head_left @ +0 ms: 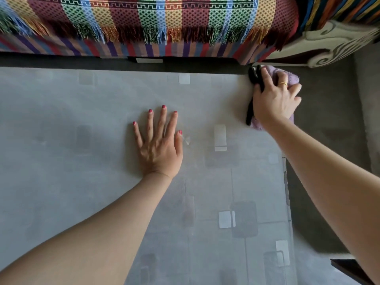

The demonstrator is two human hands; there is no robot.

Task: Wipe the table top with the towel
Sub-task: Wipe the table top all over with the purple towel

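Wiping in progress, as I read it from the head view; entries follow.

Item 1, pale grey glass-like table top with faint square patterns (82, 161): fills most of the view. I see no crumbs or spills on it, and no wet streaks either, so I cannot tell which parts have been covered.

Item 2, lilac terry towel with black trim strips (289, 76): bunched at the far right corner of the table top, partly overhanging the edge. The black strips (255, 79) show on the near-left side of the bundle.

Item 3, right hand (275, 99): pressed palm-down on the towel, fingers curled over it and gripping the cloth. A gold ring (283, 83) sits on one finger.

Item 4, left hand (159, 145): flat on the table top near its middle, fingers spread wide, holding nothing. I judge that it braces the body during the reach.

Item 5, striped multicoloured woven throw with fringe (144, 17): lies on furniture beyond the far edge, clear of the towel.

Item 6, dark grey carpet (329, 120): beneath and to the right of the table.

Progress, my judgement: the far right corner is being worked now. The broad middle and left expanse, including the patch under the left hand, probably remains or needs another pass.
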